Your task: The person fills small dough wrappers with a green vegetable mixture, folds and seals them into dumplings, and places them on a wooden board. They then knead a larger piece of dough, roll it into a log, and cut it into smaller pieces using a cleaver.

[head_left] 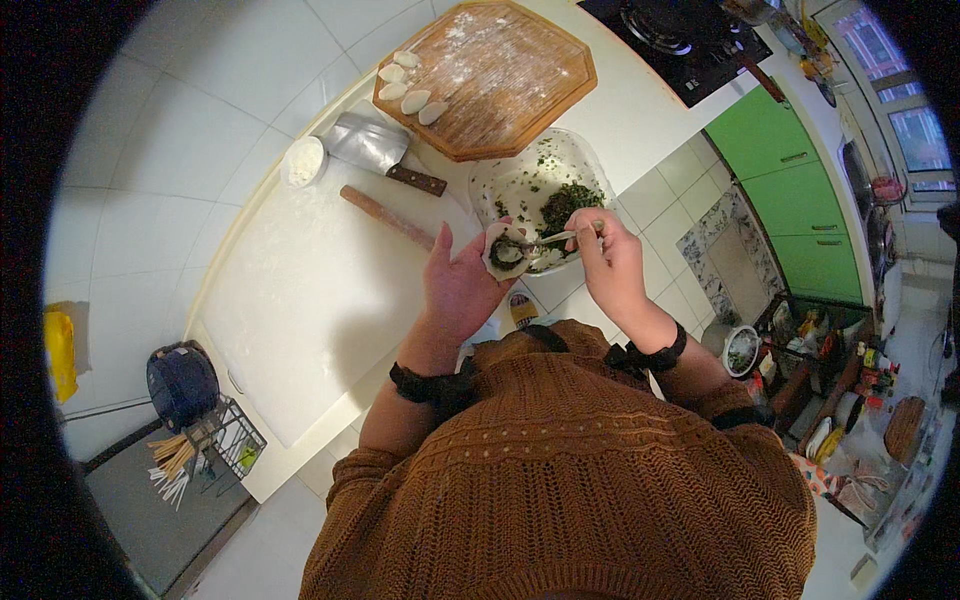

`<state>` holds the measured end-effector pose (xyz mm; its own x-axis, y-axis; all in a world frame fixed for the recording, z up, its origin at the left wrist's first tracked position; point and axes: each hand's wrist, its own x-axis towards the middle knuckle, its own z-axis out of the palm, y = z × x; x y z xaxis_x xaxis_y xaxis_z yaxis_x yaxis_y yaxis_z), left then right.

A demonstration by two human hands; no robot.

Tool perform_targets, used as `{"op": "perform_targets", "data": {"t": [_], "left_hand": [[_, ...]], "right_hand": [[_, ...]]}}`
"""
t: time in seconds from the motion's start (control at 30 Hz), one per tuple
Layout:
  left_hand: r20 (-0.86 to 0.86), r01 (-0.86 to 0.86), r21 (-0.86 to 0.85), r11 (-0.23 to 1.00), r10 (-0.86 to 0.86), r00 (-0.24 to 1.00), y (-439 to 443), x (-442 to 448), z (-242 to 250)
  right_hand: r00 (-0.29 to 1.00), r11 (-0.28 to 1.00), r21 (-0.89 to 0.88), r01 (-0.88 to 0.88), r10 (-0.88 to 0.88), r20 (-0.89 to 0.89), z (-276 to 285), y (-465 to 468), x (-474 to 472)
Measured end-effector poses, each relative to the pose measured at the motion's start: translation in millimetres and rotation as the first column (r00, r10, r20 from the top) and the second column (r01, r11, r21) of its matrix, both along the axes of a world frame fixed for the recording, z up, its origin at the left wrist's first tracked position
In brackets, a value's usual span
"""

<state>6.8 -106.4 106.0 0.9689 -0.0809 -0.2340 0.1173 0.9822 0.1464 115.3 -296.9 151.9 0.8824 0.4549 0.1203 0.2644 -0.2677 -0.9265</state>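
A round dough wrapper lies across the fingers of my left hand, whose thumb stands apart. Dark green chopped filling sits in the middle of the wrapper. My right hand grips a metal spoon, and the spoon's bowl end rests in the filling. Just beyond both hands is a clear basin with more chopped green filling heaped on its right side and bits stuck to its walls. My hands partly cover the basin's near edge.
A floured wooden board carries several shaped dough pieces at its left. Nearby on the white counter are a cleaver, a rolling pin and a bowl of flour. A black cooktop lies at the upper right.
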Motion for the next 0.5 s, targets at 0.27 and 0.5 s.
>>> {"op": "perform_targets", "data": {"t": [0.27, 0.5], "left_hand": [[0.000, 0.029, -0.008, 1.000, -0.029, 1.000, 6, -1, -7], [0.081, 0.126, 0.009, 0.992, -0.126, 0.989, 9, -4, -15]], "right_hand": [[0.988, 0.993, -0.075, -0.092, 0.101, 0.120, 7, -1, 1], [0.987, 0.987, 0.036, -0.158, 0.156, 0.042, 13, -13, 16]]}}
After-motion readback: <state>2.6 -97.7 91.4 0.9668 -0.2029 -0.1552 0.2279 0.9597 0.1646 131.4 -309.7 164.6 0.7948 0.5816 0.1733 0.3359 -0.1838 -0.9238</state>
